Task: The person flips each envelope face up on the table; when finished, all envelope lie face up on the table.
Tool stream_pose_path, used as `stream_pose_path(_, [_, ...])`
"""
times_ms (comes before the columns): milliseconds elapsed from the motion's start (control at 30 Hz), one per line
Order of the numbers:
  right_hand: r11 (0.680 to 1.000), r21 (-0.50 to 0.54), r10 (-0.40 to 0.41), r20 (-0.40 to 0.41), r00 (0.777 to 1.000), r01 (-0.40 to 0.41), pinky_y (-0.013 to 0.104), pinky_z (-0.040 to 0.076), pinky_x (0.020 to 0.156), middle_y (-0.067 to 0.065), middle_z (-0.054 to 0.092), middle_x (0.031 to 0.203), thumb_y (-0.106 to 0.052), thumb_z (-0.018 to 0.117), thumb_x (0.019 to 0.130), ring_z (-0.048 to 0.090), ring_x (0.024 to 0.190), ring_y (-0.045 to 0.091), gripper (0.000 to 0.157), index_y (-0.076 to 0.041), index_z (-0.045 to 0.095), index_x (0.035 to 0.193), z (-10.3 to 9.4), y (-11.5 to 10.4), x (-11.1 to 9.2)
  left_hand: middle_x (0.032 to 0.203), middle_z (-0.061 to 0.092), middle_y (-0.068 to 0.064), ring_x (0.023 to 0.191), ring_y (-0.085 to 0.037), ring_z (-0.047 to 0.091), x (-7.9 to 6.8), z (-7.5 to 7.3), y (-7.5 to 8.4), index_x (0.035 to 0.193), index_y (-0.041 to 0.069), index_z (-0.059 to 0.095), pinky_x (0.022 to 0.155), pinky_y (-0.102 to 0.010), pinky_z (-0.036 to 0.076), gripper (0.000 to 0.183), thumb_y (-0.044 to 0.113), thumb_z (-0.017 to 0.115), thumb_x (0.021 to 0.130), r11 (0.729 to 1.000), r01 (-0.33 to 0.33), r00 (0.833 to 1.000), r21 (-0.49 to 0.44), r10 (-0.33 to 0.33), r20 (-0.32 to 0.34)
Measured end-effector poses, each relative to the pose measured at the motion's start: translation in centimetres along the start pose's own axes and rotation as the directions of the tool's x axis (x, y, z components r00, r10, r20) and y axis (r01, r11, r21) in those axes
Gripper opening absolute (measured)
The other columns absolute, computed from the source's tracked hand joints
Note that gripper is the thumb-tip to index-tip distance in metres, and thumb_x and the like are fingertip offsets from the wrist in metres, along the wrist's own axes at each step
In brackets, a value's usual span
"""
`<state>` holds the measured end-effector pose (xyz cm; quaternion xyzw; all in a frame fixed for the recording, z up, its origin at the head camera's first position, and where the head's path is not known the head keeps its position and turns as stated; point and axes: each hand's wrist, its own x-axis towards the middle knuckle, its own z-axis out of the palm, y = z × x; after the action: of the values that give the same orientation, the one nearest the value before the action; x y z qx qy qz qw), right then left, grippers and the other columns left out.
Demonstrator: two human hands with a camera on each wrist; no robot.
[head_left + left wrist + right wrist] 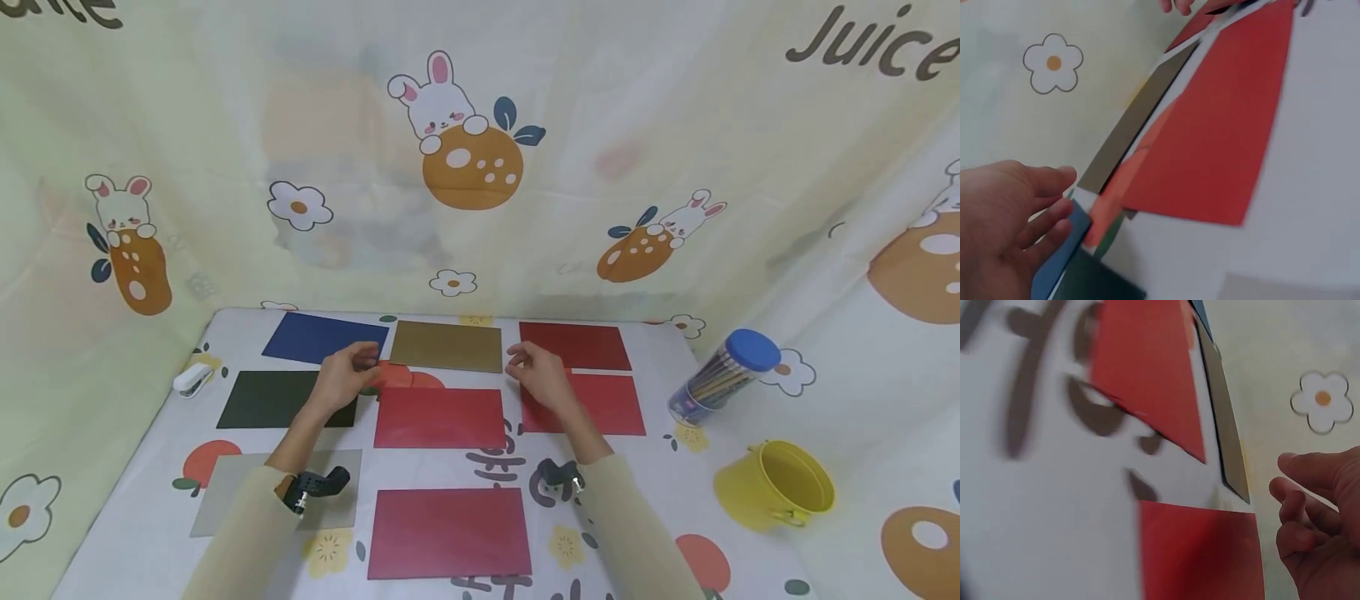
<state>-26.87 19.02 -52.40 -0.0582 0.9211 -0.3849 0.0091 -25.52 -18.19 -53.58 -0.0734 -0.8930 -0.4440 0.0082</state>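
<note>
Card in gold lies between left grip and right grip, both relaxed and empty, with arranging seemingly under way, the next move perhaps calling for touching its edges.

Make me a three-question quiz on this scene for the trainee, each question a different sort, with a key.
1. True or false: in the head view, the white stapler is farther left than the yellow bucket.
2. Fill in the blank: in the far row, the ______ lies between the blue card and the dark red card.
3. Short answer: what do the left hand and the right hand hold?

Key
1. True.
2. gold-brown card.
3. Nothing; both are empty.
</note>
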Motion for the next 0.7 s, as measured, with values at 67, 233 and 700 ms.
stream_pose_path(67, [1.000, 0.004, 0.021, 0.010, 1.000, -0.021, 0.030, 0.056, 0.070, 0.006, 0.072, 0.107, -0.020, 0.073, 0.093, 0.064, 0.090, 0.023, 0.032, -0.013, 0.066, 0.124, -0.2, 0.0, 1.2, 0.132, 0.064, -0.020, 0.118, -0.036, 0.063, 0.9, 0.2, 0.1, 0.142, 0.002, 0.053, 0.096, -0.049, 0.054, 0.053, 0.011, 0.072, 0.093, 1.000, 0.012, 1.000, -0.014, -0.012, 0.010])
stream_pose_path(233, [0.997, 0.011, 0.075, 0.057, 0.996, -0.075, 0.038, 0.058, 0.082, 0.009, 0.070, 0.116, -0.019, 0.071, 0.095, 0.064, 0.103, 0.027, 0.035, -0.012, 0.063, 0.128, 0.0, 0.1, 3.1, 0.136, 0.061, -0.022, 0.123, -0.037, 0.060, 2.4, 1.1, 0.3, 0.144, -0.002, 0.049, 0.102, -0.050, 0.049, 0.059, 0.011, 0.073, 0.092, 0.998, 0.025, 0.999, -0.062, -0.022, 0.048])
stream_pose_path(700, [0.992, 0.033, 0.118, 0.133, 0.984, -0.123, 0.042, 0.056, 0.090, 0.012, 0.070, 0.120, -0.017, 0.070, 0.094, 0.066, 0.110, 0.029, 0.039, -0.007, 0.062, 0.131, 0.4, 0.6, 3.7, 0.143, 0.055, -0.022, 0.128, -0.035, 0.057, 3.3, 2.0, 1.0, 0.149, 0.000, 0.043, 0.103, -0.047, 0.049, 0.064, 0.012, 0.071, 0.093, 0.997, 0.071, 0.992, -0.028, -0.068, 0.105])
